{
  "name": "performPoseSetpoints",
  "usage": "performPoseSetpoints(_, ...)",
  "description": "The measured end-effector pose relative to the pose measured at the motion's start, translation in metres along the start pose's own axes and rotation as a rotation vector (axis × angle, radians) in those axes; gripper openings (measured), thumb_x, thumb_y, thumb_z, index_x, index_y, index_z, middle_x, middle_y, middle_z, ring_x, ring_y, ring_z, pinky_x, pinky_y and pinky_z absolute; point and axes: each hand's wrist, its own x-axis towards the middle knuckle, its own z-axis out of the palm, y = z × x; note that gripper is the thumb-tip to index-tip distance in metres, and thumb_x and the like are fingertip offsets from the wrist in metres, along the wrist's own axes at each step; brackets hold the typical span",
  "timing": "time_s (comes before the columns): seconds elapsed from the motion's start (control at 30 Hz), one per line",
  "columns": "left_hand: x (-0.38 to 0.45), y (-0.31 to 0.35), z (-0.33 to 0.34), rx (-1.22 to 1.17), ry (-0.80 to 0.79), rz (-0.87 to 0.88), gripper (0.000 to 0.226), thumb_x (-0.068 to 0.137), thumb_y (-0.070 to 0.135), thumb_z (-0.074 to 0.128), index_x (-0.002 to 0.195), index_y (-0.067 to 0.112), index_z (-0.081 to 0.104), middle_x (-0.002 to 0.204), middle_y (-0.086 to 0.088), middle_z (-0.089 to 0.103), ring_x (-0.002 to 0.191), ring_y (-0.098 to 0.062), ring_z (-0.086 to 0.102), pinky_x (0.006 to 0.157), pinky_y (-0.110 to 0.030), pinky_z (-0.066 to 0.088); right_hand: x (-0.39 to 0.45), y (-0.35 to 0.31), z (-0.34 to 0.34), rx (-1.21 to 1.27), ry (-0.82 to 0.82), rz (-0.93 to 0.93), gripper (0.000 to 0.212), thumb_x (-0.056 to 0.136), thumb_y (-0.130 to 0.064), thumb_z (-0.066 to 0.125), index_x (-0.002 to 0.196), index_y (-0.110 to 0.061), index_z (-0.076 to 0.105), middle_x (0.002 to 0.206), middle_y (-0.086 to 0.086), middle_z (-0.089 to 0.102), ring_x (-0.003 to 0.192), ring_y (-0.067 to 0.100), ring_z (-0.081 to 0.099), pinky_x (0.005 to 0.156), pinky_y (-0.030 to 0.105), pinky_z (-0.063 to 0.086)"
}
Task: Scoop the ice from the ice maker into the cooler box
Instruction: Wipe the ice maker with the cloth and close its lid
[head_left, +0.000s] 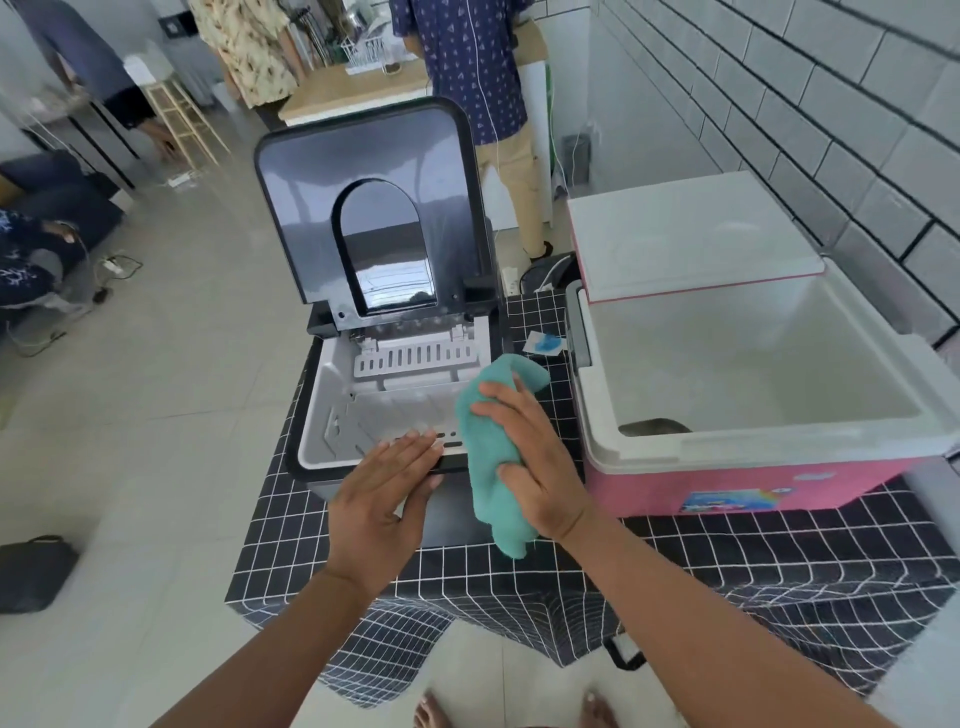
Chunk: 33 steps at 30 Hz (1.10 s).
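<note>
Resting flat on the front rim of the ice maker (395, 395), the left hand (382, 493) lies with straight fingers and holds nothing, while the right hand (530, 457) has its grip curled round a teal cloth (485, 457) at the machine's right front corner. The lid (371, 208) stands up, and the pale basket (395, 410) inside shows no ice that I can make out. The pink cooler box (753, 467) sits just beside it on the checked desk (675, 561), lid off, with a dark patch at the bottom. No scoop is in view. Ice would likely be slippery, brittle and quick to melt, so it is best lifted from beneath with a scoop, not pinched.
</note>
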Motion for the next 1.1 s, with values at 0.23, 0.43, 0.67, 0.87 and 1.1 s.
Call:
performPoseSetpoints(0.23,0.0,-0.001,0.003,-0.012,0.018,-0.009,0.029,0.086,0.012,0.071,0.115,0.014,0.071,0.124,0.002,0.066,0.12,-0.01,0.06,0.105,-0.039,0.045,0.056,0.013,-0.018,0.163,-0.032,0.227,0.056,0.076,-0.003,0.036,0.125,-0.012,0.062,0.145,-0.006,0.044,0.144,0.013,0.024,0.119,0.046,0.017)
performPoseSetpoints(0.43,0.003,0.004,0.001,-0.023,0.009,-0.04,0.025,0.087,0.012,0.069,0.112,0.013,0.072,0.12,0.001,0.068,0.117,-0.01,0.061,0.103,-0.042,0.047,0.089,0.016,-0.021,-0.048,-0.045,0.239,0.056,0.085,-0.004,0.03,0.132,-0.018,0.056,0.146,-0.009,0.042,0.143,0.012,0.024,0.118,0.043,0.021)
performPoseSetpoints(0.67,-0.001,-0.001,0.005,-0.027,0.03,-0.039,0.028,0.085,0.009,0.071,0.113,0.014,0.071,0.121,0.002,0.068,0.117,-0.011,0.061,0.103,-0.042,0.047,0.053,-0.004,-0.036,-0.075,-0.263,0.274,0.08,0.079,0.022,0.04,0.14,-0.03,0.048,0.149,-0.029,0.028,0.138,-0.005,0.023,0.104,0.004,0.02)
performPoseSetpoints(0.87,-0.002,-0.002,0.007,-0.029,0.036,-0.044,0.025,0.087,0.011,0.067,0.112,0.012,0.073,0.118,0.001,0.069,0.117,-0.011,0.062,0.1,-0.044,0.048,-0.006,-0.026,-0.032,-0.342,-0.225,0.078,0.06,0.082,0.001,0.065,0.133,-0.026,0.056,0.144,-0.025,0.04,0.117,0.011,0.044,0.106,0.009,0.021)
performPoseSetpoints(1.1,-0.002,-0.019,-0.013,-0.185,-0.012,-0.039,0.021,0.091,0.02,0.065,0.105,0.009,0.075,0.117,0.0,0.07,0.114,-0.012,0.063,0.099,-0.037,0.051,-0.012,-0.042,0.007,-0.586,0.141,-0.133,0.039,0.063,-0.003,0.086,0.1,-0.008,0.076,0.11,-0.001,0.071,0.093,0.01,0.048,0.089,0.015,0.037)
